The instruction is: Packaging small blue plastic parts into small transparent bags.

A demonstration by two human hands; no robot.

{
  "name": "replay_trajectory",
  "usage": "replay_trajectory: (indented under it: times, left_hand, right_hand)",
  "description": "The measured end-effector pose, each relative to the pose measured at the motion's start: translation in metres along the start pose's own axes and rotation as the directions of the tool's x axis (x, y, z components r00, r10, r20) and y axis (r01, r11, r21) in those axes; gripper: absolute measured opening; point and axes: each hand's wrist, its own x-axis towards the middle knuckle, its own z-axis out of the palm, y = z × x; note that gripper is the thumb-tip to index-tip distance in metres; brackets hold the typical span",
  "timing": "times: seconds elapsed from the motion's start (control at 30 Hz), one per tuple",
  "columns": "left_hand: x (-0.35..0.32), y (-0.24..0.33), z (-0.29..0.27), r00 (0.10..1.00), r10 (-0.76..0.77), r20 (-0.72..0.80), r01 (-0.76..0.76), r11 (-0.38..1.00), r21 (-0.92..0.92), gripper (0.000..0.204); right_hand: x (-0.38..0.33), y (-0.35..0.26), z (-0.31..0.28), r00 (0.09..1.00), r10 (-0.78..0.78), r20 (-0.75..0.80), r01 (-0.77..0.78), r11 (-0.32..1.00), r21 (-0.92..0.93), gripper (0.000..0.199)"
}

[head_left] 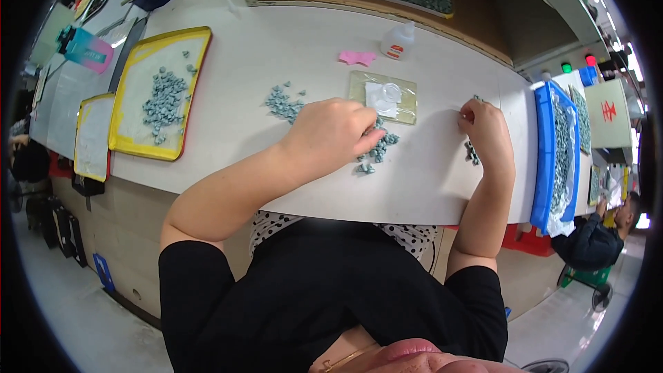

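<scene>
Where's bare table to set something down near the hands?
Free: the strip between the yellow tray and the loose grey pieces, and the stretch behind the clear sheet, right of the white bottle. Crowded: between the left hand and right hand, and by the blue tray.

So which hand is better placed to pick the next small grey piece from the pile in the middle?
Probably the left hand: its fingertips already rest on the middle pile of grey pieces. The right hand is off beside a smaller cluster.

A small-parts workshop: a long white workbench [262, 48] carries a yellow-rimmed tray [124, 93] of grey-green pieces, a blue bin [542, 166] at its right end, another worker [597, 238] beyond.
</scene>
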Motion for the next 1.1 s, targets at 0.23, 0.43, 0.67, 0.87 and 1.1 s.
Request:
replay_trajectory:
  times: [0.23,0.43,0.67,0.87,1.1]
  left_hand:
    - [-0.038,-0.024,-0.045,0.953,-0.218,-0.212,0.293,0.845,0.447,0.013]
    - [-0.075,-0.010,-0.081,0.953,-0.277,-0.126,0.304,0.882,0.360,0.016]
    - [-0.081,-0.002,-0.085,0.945,-0.321,-0.060,0.317,0.856,0.408,0.018]
    - [-0.075,0.000,-0.088,0.950,-0.310,-0.018,0.285,0.846,0.451,0.019]
    - [-0.071,0.002,-0.082,0.957,-0.190,-0.219,0.249,0.927,0.281,0.014]
  right_hand:
    - [-0.016,-0.033,0.000,0.976,-0.134,-0.174,0.117,0.988,-0.105,0.014]
    - [-0.049,-0.037,0.005,0.972,-0.153,-0.180,0.116,0.973,-0.199,0.013]
    - [-0.050,-0.041,0.009,0.972,-0.188,-0.139,0.175,0.979,-0.101,0.012]
    - [-0.051,-0.046,0.009,0.965,-0.234,-0.119,0.225,0.971,-0.086,0.013]
    - [-0.058,-0.080,0.005,0.941,-0.249,-0.230,0.279,0.954,0.109,0.010]
